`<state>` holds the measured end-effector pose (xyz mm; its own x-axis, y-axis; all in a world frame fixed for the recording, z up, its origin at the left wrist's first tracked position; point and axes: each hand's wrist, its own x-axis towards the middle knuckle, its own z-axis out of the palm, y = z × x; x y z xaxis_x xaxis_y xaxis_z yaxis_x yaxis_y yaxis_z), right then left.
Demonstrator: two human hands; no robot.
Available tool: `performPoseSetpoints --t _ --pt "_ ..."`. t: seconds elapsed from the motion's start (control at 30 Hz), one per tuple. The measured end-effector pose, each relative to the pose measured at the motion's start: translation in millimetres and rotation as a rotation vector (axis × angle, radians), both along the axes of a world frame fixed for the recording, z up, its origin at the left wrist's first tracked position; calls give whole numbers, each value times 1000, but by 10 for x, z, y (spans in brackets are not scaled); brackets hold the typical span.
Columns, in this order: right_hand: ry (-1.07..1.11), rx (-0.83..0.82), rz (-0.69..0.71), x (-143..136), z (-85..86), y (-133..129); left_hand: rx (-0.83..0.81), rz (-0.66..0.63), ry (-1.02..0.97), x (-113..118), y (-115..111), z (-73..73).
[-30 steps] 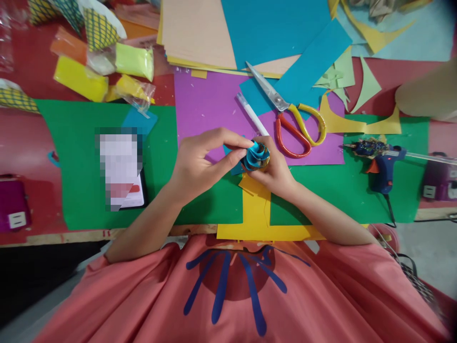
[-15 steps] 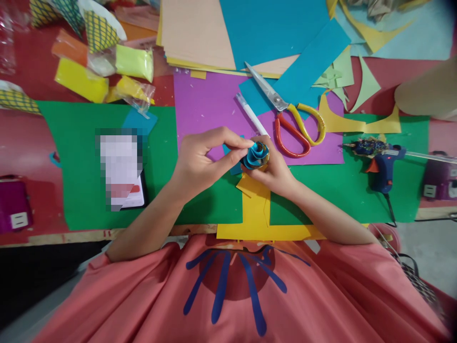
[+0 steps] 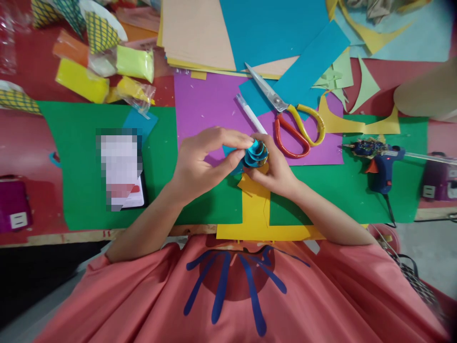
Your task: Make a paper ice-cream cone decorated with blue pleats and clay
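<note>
A small blue paper flower (image 3: 256,156) with curled, layered petals sits in my right hand (image 3: 276,169), whose fingers wrap round its outer side and base. Some dark and gold edging shows along its right rim. My left hand (image 3: 200,159) has its thumb and index fingertip at the flower's left rim, touching the petals with a small gap between the tips. Just behind the hands lie a white pen (image 3: 252,114) and large scissors (image 3: 282,107) with one red and one yellow handle. A yellow paper strip (image 3: 255,197) lies below the flower.
At right, a blue hot glue gun (image 3: 383,166) rests with its cord hanging over the edge. A phone (image 3: 137,190), partly blurred out, lies at left. Behind are stacked paper sheets (image 3: 196,33), green scraps (image 3: 364,83) and bagged clay packs (image 3: 134,62). Green sheets (image 3: 85,209) cover the table.
My left thumb has drawn slightly away from the index fingertip at the flower's rim. The flower has turned or tilted a little in my right hand.
</note>
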<state>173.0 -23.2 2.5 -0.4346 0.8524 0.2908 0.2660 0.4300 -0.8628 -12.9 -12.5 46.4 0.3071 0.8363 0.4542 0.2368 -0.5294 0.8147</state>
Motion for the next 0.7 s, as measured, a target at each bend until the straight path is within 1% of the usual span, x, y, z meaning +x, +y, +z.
performPoseSetpoints --t 0.1,0.17,0.3,0.4,0.47,0.53,0.6,0.7 --pt "-44 133 20 17 25 25 40 5 7 -33 -49 6" --pt "-76 172 -3 25 31 35 78 13 5 -60 -64 -22" --pt "-117 176 -58 25 8 33 84 -42 -3 -91 -51 -169" --pt "-108 194 -72 12 -40 23 -55 -96 68 -66 -41 -306" --pt "-90 210 -65 2 -81 18 -68 -110 95 -34 -50 -376" --pt "-77 213 -57 -5 -115 17 -40 -93 81 -7 -67 -414" --pt "-70 196 -69 -6 -124 20 -7 -46 71 0 -84 -426" --pt "-28 129 -111 -1 -78 29 69 48 135 -26 -81 -435"
